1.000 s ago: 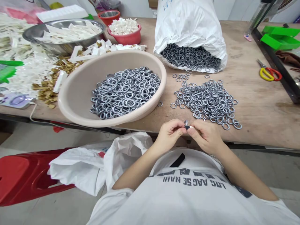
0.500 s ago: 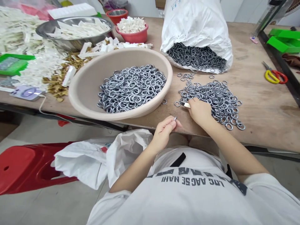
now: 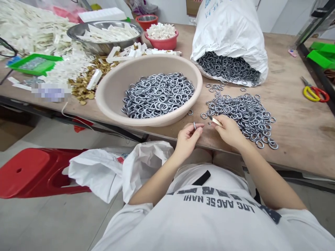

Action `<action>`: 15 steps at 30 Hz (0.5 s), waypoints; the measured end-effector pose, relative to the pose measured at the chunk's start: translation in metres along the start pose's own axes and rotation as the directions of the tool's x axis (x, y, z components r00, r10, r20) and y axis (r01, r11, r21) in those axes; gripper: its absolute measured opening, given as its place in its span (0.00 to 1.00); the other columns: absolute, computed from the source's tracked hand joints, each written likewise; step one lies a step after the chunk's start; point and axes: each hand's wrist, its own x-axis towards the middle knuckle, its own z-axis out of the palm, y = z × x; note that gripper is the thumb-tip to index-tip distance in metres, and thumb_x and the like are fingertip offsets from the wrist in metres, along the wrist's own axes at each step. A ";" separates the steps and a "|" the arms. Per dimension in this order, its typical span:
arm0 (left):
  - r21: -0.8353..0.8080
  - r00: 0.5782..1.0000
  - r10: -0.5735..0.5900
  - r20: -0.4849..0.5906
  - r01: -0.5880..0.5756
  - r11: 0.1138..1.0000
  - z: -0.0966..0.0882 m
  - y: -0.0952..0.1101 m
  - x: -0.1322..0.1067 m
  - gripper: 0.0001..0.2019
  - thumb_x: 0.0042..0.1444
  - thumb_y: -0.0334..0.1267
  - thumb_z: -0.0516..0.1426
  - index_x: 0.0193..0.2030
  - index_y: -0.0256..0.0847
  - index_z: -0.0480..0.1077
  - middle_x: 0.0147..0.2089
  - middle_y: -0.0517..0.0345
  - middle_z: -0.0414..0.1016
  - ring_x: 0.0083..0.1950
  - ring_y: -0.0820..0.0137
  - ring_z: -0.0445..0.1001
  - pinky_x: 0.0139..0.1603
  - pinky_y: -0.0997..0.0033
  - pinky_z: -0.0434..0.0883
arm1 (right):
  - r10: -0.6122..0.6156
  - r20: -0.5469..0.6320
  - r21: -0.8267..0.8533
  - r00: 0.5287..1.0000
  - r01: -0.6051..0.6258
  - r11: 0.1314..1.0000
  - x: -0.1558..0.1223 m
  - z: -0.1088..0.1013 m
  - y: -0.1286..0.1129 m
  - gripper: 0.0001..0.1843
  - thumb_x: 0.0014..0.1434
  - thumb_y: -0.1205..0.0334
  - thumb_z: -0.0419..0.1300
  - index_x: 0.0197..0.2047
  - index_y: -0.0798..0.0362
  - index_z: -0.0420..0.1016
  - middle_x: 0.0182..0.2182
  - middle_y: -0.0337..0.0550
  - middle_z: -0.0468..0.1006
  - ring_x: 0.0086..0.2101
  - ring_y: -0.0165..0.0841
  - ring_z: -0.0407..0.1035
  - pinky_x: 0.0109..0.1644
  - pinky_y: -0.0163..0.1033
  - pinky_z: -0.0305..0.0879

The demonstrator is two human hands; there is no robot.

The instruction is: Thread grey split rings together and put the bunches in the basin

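Note:
My left hand [image 3: 187,137] is closed in a pinch on a small grey metal ring [image 3: 194,126] at the table's front edge. My right hand [image 3: 228,130] is closed on a small pale flat tool [image 3: 215,121] whose tip points left, at the near edge of a loose pile of metal rings [image 3: 242,111] on the wooden table [image 3: 293,115]. The two hands are a little apart. A beige basin [image 3: 115,87] holding many more rings stands just left of my hands.
A white sack [image 3: 230,31] spilling rings lies behind the pile. White plastic pieces, a steel bowl [image 3: 78,31], a red bowl [image 3: 163,43] and brass bits fill the table's left. Scissors [image 3: 315,92] lie at the right. A red stool [image 3: 34,170] and white bag [image 3: 104,170] are below.
A second ago both hands were together at the table's edge. The right hand then reached into the ring pile and has drawn back toward the left hand, which still pinches a ring.

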 end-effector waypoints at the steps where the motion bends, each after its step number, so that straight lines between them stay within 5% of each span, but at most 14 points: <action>1: -0.030 1.000 -0.013 0.025 0.014 0.999 0.002 0.002 -0.002 0.18 0.60 0.49 0.61 0.49 0.37 0.78 0.38 0.54 0.75 0.38 0.71 0.71 0.40 0.72 0.67 | -0.020 0.031 0.214 0.999 0.013 0.977 -0.007 0.000 -0.002 0.12 0.68 0.55 0.53 0.42 0.53 0.72 0.36 0.43 0.74 0.35 0.34 0.67 0.38 0.37 0.59; 4: -0.219 0.987 -0.097 0.131 0.124 0.968 0.012 0.006 -0.009 0.17 0.59 0.50 0.62 0.44 0.37 0.75 0.34 0.57 0.75 0.34 0.73 0.72 0.37 0.74 0.70 | -0.013 0.071 0.660 0.997 -0.037 0.750 -0.027 0.003 -0.008 0.15 0.67 0.48 0.55 0.40 0.52 0.68 0.28 0.35 0.67 0.26 0.28 0.58 0.31 0.34 0.56; 7: -0.397 0.946 -0.184 0.267 0.282 0.873 0.020 0.011 -0.015 0.17 0.58 0.52 0.62 0.41 0.39 0.69 0.33 0.59 0.76 0.28 0.75 0.75 0.30 0.76 0.71 | 0.049 0.019 0.791 0.999 -0.045 0.610 -0.040 0.008 -0.012 0.16 0.65 0.46 0.58 0.39 0.51 0.67 0.26 0.32 0.63 0.24 0.25 0.53 0.28 0.33 0.53; 10: -0.437 0.906 -0.192 0.378 0.357 0.826 0.023 0.015 -0.018 0.16 0.59 0.50 0.62 0.41 0.39 0.67 0.35 0.57 0.79 0.28 0.74 0.77 0.30 0.75 0.73 | 0.074 -0.026 0.791 0.997 -0.024 0.612 -0.045 0.006 -0.016 0.16 0.63 0.46 0.60 0.39 0.51 0.69 0.28 0.34 0.67 0.26 0.26 0.58 0.30 0.33 0.56; 15: -0.357 0.944 -0.098 0.316 0.214 0.909 0.020 0.018 -0.021 0.14 0.56 0.46 0.65 0.36 0.36 0.71 0.34 0.55 0.79 0.34 0.72 0.78 0.39 0.72 0.75 | 0.083 -0.028 0.675 0.996 -0.042 0.737 -0.050 -0.008 -0.025 0.16 0.60 0.46 0.63 0.38 0.52 0.72 0.29 0.36 0.71 0.29 0.29 0.64 0.34 0.35 0.62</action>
